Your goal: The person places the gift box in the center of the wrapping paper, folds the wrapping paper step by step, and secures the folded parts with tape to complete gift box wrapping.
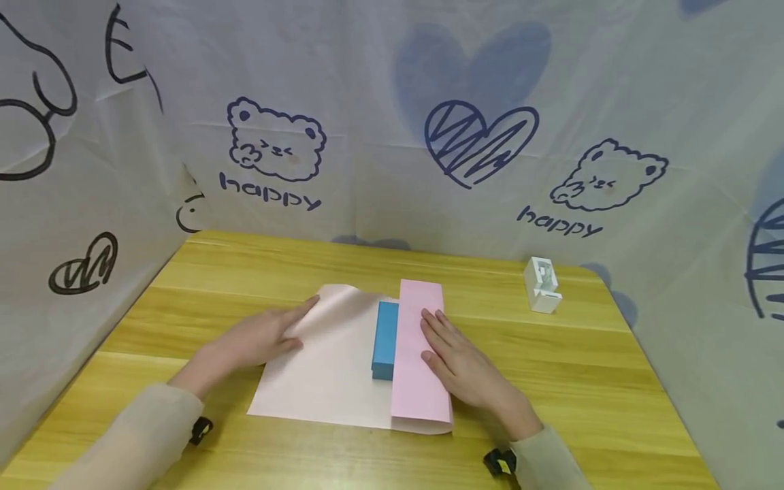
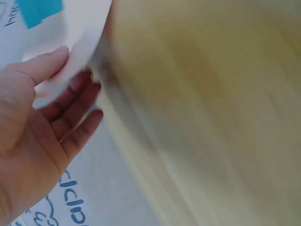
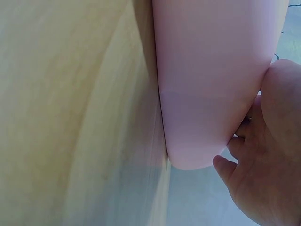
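A sheet of paper (image 1: 324, 381), whitish on its upper face, lies on the table with a blue box (image 1: 384, 340) on it. The sheet's right side is folded over as a pink flap (image 1: 416, 367) that covers the right part of the box. My left hand (image 1: 263, 337) holds the sheet's raised left edge; in the left wrist view the thumb (image 2: 51, 63) lies on its face and other fingers sit behind the edge. With nearly straight fingers, my right hand (image 1: 462, 364) rests on the pink flap, whose fold bulges in a rounded curve in the right wrist view.
A small white box (image 1: 542, 286) with a clear part stands at the table's back right. The wooden table (image 1: 582, 395) is bordered at the back and sides by white cloth (image 1: 367, 163) with printed drawings.
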Demonstrator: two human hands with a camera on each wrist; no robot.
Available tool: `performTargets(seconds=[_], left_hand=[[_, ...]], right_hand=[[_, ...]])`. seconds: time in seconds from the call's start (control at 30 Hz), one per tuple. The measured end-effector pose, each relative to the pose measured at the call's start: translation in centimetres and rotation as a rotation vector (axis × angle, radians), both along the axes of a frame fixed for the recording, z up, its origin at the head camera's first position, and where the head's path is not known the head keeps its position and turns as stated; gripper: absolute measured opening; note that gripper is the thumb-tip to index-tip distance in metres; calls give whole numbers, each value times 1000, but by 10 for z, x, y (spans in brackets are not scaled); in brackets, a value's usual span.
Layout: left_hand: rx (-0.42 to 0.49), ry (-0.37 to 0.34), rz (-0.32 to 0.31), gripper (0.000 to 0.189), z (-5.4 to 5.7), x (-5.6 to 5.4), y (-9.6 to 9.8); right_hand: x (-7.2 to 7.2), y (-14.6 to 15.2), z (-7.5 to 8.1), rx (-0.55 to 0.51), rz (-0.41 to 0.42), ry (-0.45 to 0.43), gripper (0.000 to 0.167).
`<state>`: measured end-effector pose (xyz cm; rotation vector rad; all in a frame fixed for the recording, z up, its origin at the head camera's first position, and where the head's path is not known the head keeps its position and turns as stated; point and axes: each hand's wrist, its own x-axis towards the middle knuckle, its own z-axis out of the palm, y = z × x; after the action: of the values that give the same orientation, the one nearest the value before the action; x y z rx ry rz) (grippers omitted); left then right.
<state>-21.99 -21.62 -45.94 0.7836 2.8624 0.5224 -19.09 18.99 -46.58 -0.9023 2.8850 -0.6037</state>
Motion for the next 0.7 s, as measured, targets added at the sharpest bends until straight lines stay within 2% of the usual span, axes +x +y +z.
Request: performTargets(seconds=[0.07,0.17,0.3,0.43,0.53,0.7], left_hand=[[77,-47,29,95,5,1,3],[246,-127,67,106,14,2,8],[453,-137,74,106,31,1,25],[548,-104,70,94,50,-2,54],[604,-104,32,87,61,-4,79],[658,-132,-38,85,65,-9,121]], right_hand=[[0,0,-1,2,3,2,63],[0,0,0,0,-1,-5,63],[0,1,1,1,-14,-12,64],[0,3,2,0,-16,-9,64],[-1,4,2,-16,-10,-12,64],[-3,3,1,-79,-4,-27,66]])
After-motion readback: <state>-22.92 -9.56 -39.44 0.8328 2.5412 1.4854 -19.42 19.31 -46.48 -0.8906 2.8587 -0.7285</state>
